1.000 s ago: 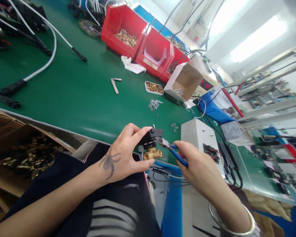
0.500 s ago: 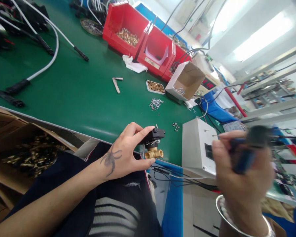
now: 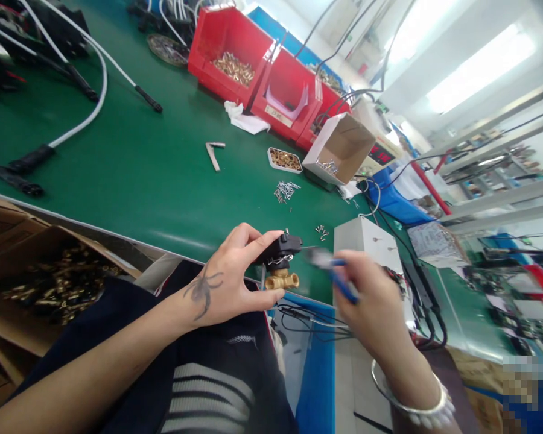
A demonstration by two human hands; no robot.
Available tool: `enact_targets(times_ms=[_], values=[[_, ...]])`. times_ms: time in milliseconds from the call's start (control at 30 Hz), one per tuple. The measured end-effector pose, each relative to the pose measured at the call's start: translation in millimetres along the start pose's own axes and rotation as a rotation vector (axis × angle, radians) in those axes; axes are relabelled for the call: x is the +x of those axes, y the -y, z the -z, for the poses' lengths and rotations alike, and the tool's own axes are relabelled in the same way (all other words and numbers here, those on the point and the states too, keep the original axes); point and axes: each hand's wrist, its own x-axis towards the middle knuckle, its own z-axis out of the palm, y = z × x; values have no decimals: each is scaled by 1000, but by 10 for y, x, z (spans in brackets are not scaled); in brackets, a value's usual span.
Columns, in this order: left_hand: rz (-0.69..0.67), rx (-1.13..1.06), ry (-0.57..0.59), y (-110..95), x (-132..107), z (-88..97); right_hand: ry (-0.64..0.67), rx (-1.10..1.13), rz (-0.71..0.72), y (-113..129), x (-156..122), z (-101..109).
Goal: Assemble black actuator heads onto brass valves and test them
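Near the front edge of the green bench, my left hand (image 3: 233, 274) grips a brass valve (image 3: 282, 280) with a black housing (image 3: 286, 246) on top. The fingers lie on the black part and the thumb is against the brass body. A bent wire clip (image 3: 280, 260) sits between housing and brass. To the right, my right hand (image 3: 373, 295) is closed around blue-handled pliers (image 3: 344, 283). Their blurred metal jaws point left at the housing, a short gap away. Several small screws (image 3: 322, 232) lie behind the pliers.
Wire clips (image 3: 286, 191), a tray of brass pieces (image 3: 285, 160) and an L-shaped tool (image 3: 215, 155) lie on the bench (image 3: 163, 175). Red bins (image 3: 271, 114) and an open carton (image 3: 344, 147) stand behind. A white box (image 3: 366, 235) is beside my right hand; cables (image 3: 79, 141) lie left.
My right hand has swung left from beyond the white box, bringing the pliers close to the valve. The left hand and the valve have stayed in place.
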Motion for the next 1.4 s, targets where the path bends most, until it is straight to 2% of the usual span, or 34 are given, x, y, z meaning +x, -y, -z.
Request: enact_targets(times_ms=[33,67,100,133,200,233,267,300,400,433,467,500,567,600,633,667,733,767,800,833,933,967,1000,1100,1133,1167,1200,1267,1300,1333,1400], values=[[3,-3,1,2,-2,0,179,-34,66,-16,1,5],[7,-9,4,3,-4,-1,263,-61,101,-31,4,21],[10,-18,4,4,-6,-2,225,-81,79,-40,9,42],[14,-27,2,5,-6,-2,69,-86,24,-44,12,62],[15,-36,-4,6,-2,-3,-342,-42,-82,-33,15,77],[14,-33,-3,7,1,-3,-469,-12,-94,-22,14,68],[13,-28,-4,7,3,-4,-511,13,-72,-10,13,51],[10,-22,-3,7,4,-5,-441,25,-24,1,15,33],[4,-11,-2,8,0,-15,79,-62,137,14,43,45],[5,-13,-4,9,-1,-20,152,-100,139,13,58,77],[7,-20,-7,11,-2,-25,124,-132,107,13,71,115],[11,-28,-12,14,-1,-30,-6,-144,51,14,80,150],[18,-42,-23,20,5,-37,-393,-102,-69,24,84,180],[20,-45,-27,23,10,-38,-492,-72,-81,31,78,168],[22,-43,-33,25,13,-38,-497,-49,-56,37,70,144],[26,-40,-34,27,16,-36,-398,-38,-8,41,62,114],[39,-41,-29,30,16,-31,-16,-68,106,37,51,72],[47,-48,-30,31,14,-29,132,-97,132,31,49,69],[51,-58,-30,32,12,-28,191,-129,122,24,48,78],[51,-65,-31,34,10,-28,154,-162,76,17,46,92],[29,-62,-38,38,10,-34,-280,-129,-116,9,34,108],[24,-54,-37,39,12,-36,-346,-94,-127,14,29,94],[23,-48,-38,39,15,-38,-309,-67,-95,22,27,77],[25,-41,-26,39,22,-38,155,-110,98,69,39,63],[26,-41,-22,39,23,-38,234,-147,119,89,45,81],[27,-41,-21,39,23,-38,221,-178,104,107,48,105],[28,-42,-22,39,24,-38,112,-189,55,122,48,129],[29,-45,-27,39,25,-39,-239,-146,-94,133,38,153],[30,-47,-25,40,26,-39,-321,-122,-128,129,31,149],[33,-49,-24,41,27,-39,-289,-114,-123,119,26,139],[47,-59,-24,47,29,-39,15,-151,-29,93,29,126]])
